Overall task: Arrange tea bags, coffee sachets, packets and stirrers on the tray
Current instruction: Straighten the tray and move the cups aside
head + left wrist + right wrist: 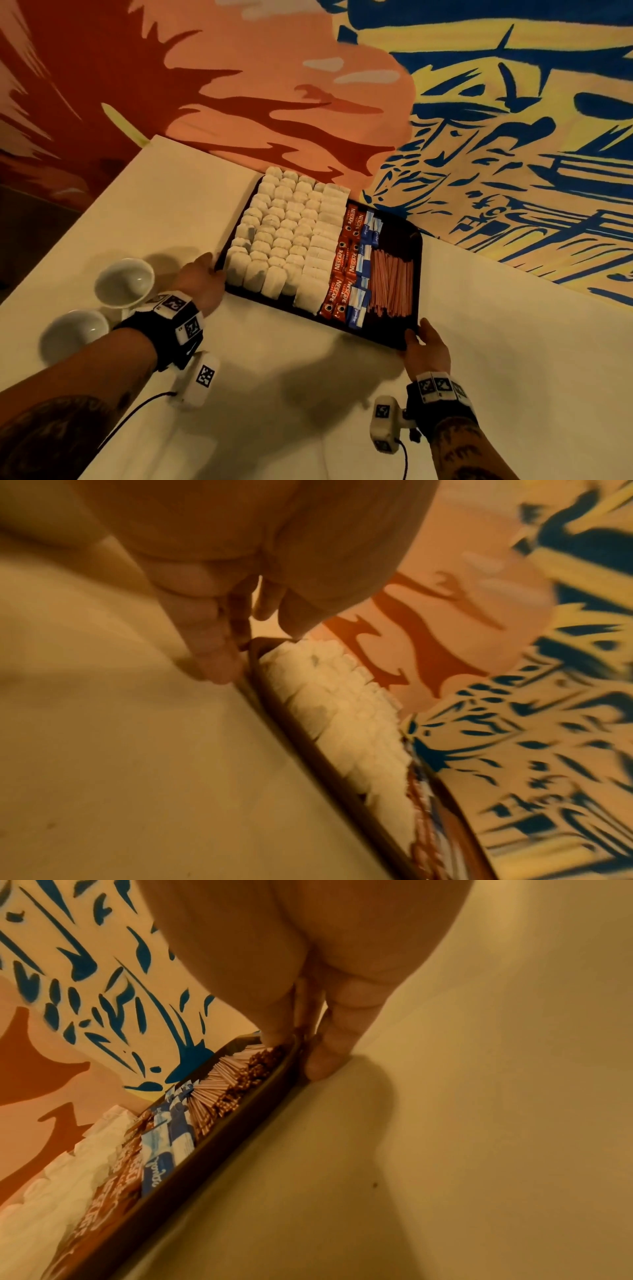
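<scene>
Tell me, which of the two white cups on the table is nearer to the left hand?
The upper cup, the one further from the person. It lies close beside the left hand, while the lower cup sits nearer the forearm.

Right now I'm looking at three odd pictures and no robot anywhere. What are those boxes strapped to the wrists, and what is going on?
There is no machine: a person works with bare hands. The big picture comes from a camera on the head, looking down. The other two come from small cameras strapped to each wrist, looking along the fingers.

On the white-clothed table sits a dark rectangular tray. It holds rows of white tea bags, red coffee sachets, blue-and-white packets and a bundle of thin pink stirrers. Two white ceramic cups lie on their sides at the left.

The left hand grips the tray's near left corner, thumb over the rim; the right hand grips its near right corner in the same way. Whether the tray is lifted or only steadied, I cannot tell.
</scene>
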`<state>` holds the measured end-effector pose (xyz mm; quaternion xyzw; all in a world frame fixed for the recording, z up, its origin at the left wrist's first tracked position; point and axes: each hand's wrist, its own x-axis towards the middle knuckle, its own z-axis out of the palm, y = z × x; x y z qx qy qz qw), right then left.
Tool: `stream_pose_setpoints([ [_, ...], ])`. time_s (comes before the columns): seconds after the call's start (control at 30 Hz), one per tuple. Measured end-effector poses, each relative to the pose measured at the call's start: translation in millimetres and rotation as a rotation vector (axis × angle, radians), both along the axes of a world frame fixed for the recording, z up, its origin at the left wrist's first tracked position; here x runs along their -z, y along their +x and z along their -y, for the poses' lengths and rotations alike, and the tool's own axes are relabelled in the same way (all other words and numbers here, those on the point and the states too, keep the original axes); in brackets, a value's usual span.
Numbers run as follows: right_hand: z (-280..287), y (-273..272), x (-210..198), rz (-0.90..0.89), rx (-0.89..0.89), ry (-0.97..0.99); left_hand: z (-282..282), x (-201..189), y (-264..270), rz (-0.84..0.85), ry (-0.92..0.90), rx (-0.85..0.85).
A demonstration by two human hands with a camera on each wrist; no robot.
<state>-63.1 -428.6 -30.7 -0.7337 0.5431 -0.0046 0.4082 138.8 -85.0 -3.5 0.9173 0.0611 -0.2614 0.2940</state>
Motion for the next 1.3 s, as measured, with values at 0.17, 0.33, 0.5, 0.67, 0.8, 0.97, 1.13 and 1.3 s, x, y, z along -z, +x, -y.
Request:
stream_pose_setpoints([
  [0.17, -29, 3, -14, 0.017, -0.05, -0.217, -31, -61, -19, 0.227, -0.156, -0.018],
  [0.33, -123, 40, -53, 0.155, -0.512, -0.317, -86, -106, -15, 0.383, -0.215, -0.119],
  [0.5, -231, 89, -77, 0.317, -1.016, -0.217, -165, -110, -6, 0.346, -0.108, -0.225],
  [0.67, -315, 140, -82, 0.175, -1.319, -0.135, -223, -75, -32, 0.059, -0.046, -0.147],
  [0.8, -347, 169, -70, -0.013, -1.432, -0.151, -225, -53, -68, -0.029, -0.088, -0.051],
  [0.97, -371, 188, -64, -0.129, -1.386, -0.122, -209, -20, -84, -0.047, -0.078, -0.005],
  [1.13, -379, 206, -60, -0.154, -1.298, -0.061, -196, -5, -76, 0.035, -0.012, -0.034],
  [1.3, -368, 225, -62, -0.209, -1.4, -0.117, -199, -7, -60, 0.021, 0.015, -0.007],
])
